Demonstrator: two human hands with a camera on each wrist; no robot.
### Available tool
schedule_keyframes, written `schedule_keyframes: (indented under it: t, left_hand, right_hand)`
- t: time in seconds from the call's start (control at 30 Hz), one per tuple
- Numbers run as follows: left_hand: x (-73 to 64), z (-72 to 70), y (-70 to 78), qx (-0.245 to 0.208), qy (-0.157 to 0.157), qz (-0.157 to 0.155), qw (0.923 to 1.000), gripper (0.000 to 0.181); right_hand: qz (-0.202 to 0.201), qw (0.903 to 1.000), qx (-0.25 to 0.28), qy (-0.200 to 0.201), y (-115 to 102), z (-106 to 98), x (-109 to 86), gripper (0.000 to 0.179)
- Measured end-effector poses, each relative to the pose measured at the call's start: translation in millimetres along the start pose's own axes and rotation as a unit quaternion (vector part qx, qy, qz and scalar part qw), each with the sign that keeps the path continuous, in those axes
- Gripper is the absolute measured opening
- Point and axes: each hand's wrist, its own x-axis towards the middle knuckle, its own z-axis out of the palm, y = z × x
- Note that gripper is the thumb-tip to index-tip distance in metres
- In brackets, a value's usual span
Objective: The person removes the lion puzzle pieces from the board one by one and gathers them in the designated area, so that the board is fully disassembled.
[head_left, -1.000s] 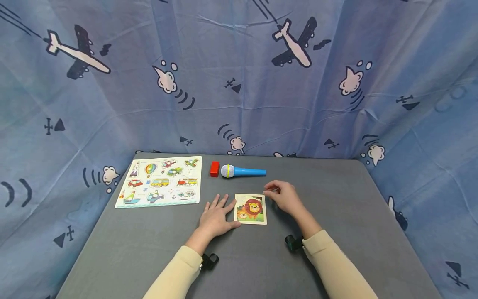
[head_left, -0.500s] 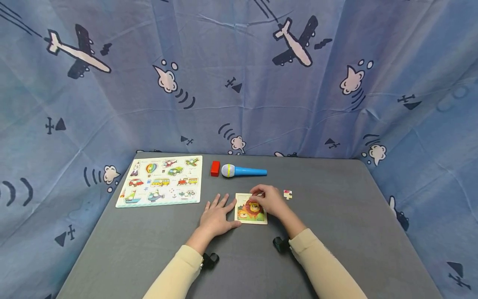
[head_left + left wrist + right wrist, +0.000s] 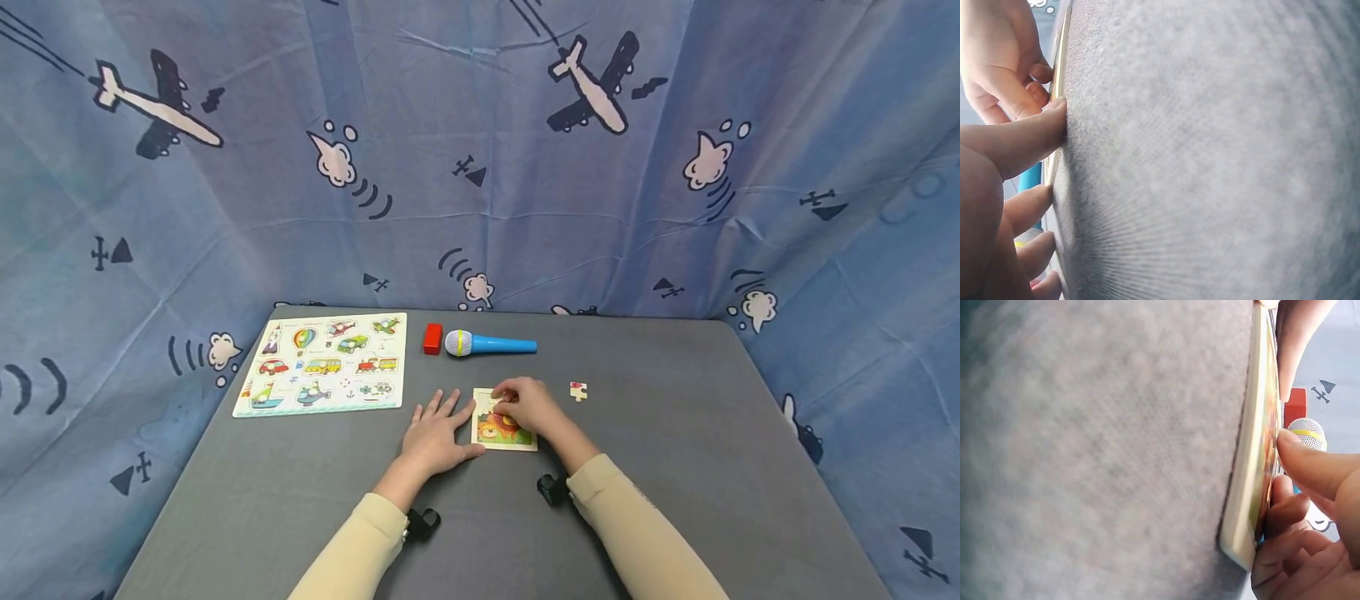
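A small square lion jigsaw puzzle (image 3: 504, 429) with a pale frame lies flat on the grey table. My left hand (image 3: 433, 442) rests beside it, fingers spread; the thumb touches its lower left corner and the index finger its left edge. Over the puzzle's upper part is my right hand (image 3: 527, 408), with bent fingers. In the right wrist view, the right thumb (image 3: 1297, 450) and curled fingertips meet the picture side of the puzzle (image 3: 1263, 444). I cannot tell whether they pinch a piece. One loose jigsaw piece (image 3: 578, 391) lies to the right of the puzzle.
A vehicle picture board (image 3: 322, 363) lies at the back left of the table (image 3: 675, 467). Behind the puzzle are a red block (image 3: 432, 339) and a blue toy microphone (image 3: 495, 344). A printed blue curtain (image 3: 510, 217) hangs along the table's far edge.
My right hand has moved left from the puzzle's right side to its upper part. The loose piece now shows where that hand was. The left hand has stayed in place.
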Motion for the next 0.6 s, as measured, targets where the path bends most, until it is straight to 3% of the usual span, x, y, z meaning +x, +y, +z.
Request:
schedule_keyframes:
  t: [0.37, 0.6]
  left_hand:
    - [-0.3, -1.9, 0.3, -0.001, 0.002, 0.000, 1.0000, 0.081]
    - [-0.5, -1.3, 0.0, 0.001, 0.001, 0.002, 1.0000, 0.082]
  right_hand:
    - [0.005, 0.9997, -0.026, -0.003, -4.6, 1.7, -0.1, 0.010]
    - [-0.001, 0.9992, -0.028, 0.028, -4.2, 1.9, -2.8, 0.009]
